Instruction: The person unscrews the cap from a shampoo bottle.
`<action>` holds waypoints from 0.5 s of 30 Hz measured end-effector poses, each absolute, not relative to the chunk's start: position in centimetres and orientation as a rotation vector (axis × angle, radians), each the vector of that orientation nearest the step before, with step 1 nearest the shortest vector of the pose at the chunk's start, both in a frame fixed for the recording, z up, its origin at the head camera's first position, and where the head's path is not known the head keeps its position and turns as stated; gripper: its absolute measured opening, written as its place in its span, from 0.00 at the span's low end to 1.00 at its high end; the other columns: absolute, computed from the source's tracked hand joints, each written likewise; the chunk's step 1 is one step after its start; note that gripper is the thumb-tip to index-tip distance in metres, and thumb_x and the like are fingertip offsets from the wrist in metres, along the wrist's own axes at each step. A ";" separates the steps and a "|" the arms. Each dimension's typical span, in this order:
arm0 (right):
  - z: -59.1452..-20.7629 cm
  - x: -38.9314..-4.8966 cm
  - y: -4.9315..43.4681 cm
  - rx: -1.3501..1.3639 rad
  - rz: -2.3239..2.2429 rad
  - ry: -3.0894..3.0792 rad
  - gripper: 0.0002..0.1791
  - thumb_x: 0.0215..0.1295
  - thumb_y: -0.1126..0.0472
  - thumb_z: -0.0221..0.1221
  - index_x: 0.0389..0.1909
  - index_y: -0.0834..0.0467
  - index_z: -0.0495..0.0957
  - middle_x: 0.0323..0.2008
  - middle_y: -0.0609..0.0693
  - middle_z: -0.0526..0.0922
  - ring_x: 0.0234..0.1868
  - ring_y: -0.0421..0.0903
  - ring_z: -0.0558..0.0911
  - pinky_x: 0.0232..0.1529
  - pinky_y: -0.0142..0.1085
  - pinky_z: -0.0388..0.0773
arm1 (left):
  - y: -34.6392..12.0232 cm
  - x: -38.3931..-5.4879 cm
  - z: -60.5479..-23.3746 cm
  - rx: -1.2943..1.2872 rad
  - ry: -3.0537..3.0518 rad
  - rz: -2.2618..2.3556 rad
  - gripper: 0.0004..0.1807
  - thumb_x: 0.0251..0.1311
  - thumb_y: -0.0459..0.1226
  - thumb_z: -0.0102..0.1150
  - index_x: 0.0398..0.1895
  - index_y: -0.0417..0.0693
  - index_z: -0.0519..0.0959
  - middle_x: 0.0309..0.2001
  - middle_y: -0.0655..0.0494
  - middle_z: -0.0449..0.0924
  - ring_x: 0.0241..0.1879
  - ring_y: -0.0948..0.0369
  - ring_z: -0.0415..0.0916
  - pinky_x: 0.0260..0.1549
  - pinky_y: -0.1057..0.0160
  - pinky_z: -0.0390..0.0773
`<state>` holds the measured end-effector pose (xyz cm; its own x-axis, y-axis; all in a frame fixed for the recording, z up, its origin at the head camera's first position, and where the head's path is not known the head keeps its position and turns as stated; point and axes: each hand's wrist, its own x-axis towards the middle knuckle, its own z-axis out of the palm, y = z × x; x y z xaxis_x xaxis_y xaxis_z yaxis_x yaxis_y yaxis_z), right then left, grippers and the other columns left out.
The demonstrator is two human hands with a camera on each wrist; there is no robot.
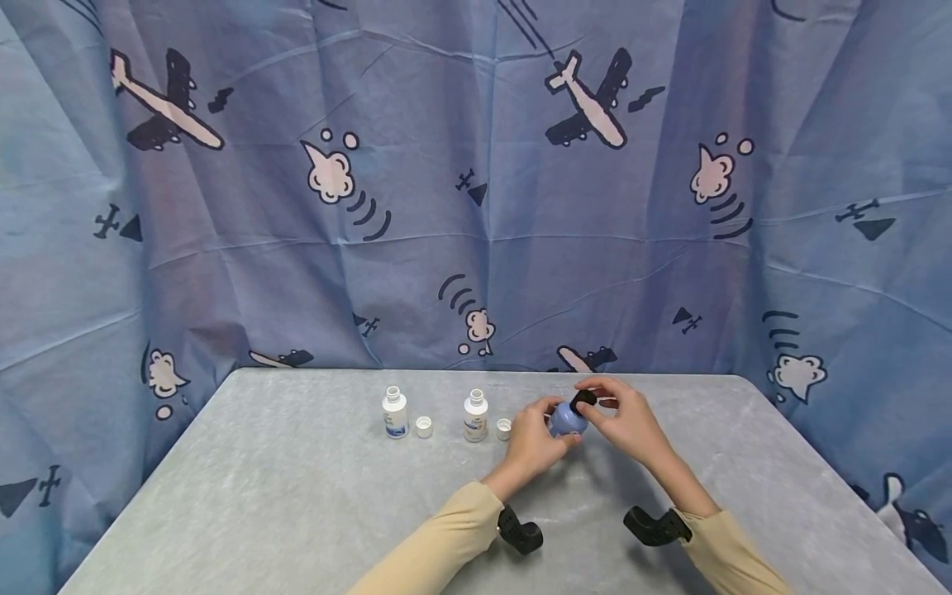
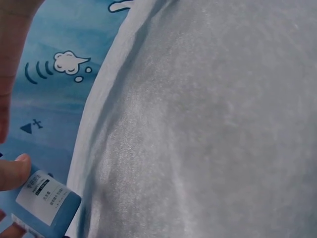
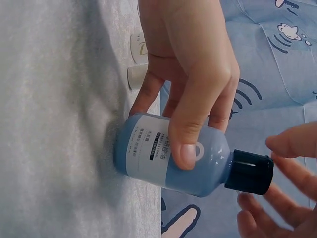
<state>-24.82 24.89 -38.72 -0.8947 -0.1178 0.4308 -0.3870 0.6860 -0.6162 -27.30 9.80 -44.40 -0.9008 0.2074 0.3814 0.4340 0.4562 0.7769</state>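
Note:
A blue bottle (image 1: pixel 568 419) with a white label and a black cap (image 3: pixel 250 172) is at the right of the table. My left hand (image 1: pixel 537 440) grips its body, thumb across the label in the right wrist view and fingers behind. Curled around the cap are the fingers of my right hand (image 1: pixel 623 417), fingertips right at its edge. The bottle leans, its cap toward the right hand. In the left wrist view only the lower part of the bottle (image 2: pixel 47 198) shows, below the left thumb.
Left of the hands, two white bottles (image 1: pixel 395 413) stand uncapped on the grey table (image 1: pixel 297 496). Beside each lies a small white cap (image 1: pixel 424 427). A blue curtain (image 1: pixel 416 165) with printed planes hangs behind the table's far edge.

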 end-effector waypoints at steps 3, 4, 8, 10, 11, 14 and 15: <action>-38.5 -24.9 24.8 0.310 1.040 -2.562 0.18 0.61 0.60 0.64 0.50 0.63 0.78 0.49 0.63 0.80 0.46 0.59 0.82 0.46 0.50 0.81 | 9.9 -27.3 -44.5 -0.542 -2.464 -1.405 0.26 0.41 0.40 0.75 0.48 0.47 0.80 0.40 0.52 0.84 0.34 0.65 0.75 0.31 0.74 0.68; -38.5 -24.9 24.7 0.280 1.035 -2.572 0.19 0.61 0.58 0.64 0.51 0.62 0.77 0.49 0.63 0.81 0.45 0.58 0.82 0.44 0.49 0.81 | 9.9 -27.3 -44.5 -0.540 -2.460 -1.402 0.26 0.41 0.40 0.75 0.48 0.47 0.80 0.40 0.52 0.84 0.35 0.64 0.76 0.31 0.73 0.69; -38.4 -25.0 24.6 0.182 1.018 -2.621 0.25 0.57 0.54 0.67 0.54 0.60 0.76 0.47 0.62 0.81 0.41 0.55 0.82 0.36 0.41 0.81 | 9.9 -27.2 -44.4 -0.538 -2.447 -1.385 0.27 0.40 0.40 0.76 0.47 0.47 0.80 0.41 0.52 0.84 0.39 0.60 0.79 0.35 0.71 0.72; -38.5 -25.1 24.6 0.153 1.019 -2.637 0.27 0.56 0.53 0.68 0.55 0.60 0.76 0.47 0.62 0.81 0.40 0.54 0.82 0.33 0.38 0.79 | 10.0 -27.1 -44.3 -0.535 -2.448 -1.387 0.27 0.40 0.40 0.76 0.48 0.48 0.80 0.41 0.52 0.84 0.41 0.59 0.80 0.37 0.71 0.73; -38.4 -25.1 24.6 0.145 1.024 -2.640 0.27 0.56 0.53 0.68 0.55 0.59 0.76 0.46 0.62 0.80 0.39 0.54 0.82 0.32 0.37 0.79 | 10.0 -27.0 -44.3 -0.535 -2.448 -1.387 0.27 0.40 0.40 0.76 0.48 0.48 0.80 0.41 0.52 0.84 0.41 0.59 0.80 0.37 0.70 0.73; -38.5 -25.1 24.6 0.160 1.022 -2.634 0.25 0.55 0.56 0.69 0.53 0.61 0.76 0.45 0.63 0.80 0.39 0.54 0.82 0.32 0.38 0.80 | 10.0 -27.0 -44.3 -0.537 -2.445 -1.392 0.27 0.41 0.40 0.75 0.49 0.47 0.79 0.42 0.52 0.84 0.42 0.59 0.80 0.39 0.69 0.73; -38.5 -25.2 24.6 0.171 1.022 -2.627 0.24 0.55 0.57 0.69 0.52 0.61 0.77 0.46 0.63 0.81 0.39 0.55 0.83 0.32 0.39 0.80 | 10.0 -26.9 -44.3 -0.536 -2.446 -1.393 0.28 0.41 0.40 0.75 0.49 0.48 0.79 0.42 0.52 0.84 0.42 0.59 0.80 0.39 0.69 0.73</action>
<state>-25.15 24.64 -38.47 -0.9428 0.0036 0.3334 -0.2227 0.7373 -0.6378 -26.94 9.99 -44.28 -0.8935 0.1807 0.4112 0.4459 0.4677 0.7632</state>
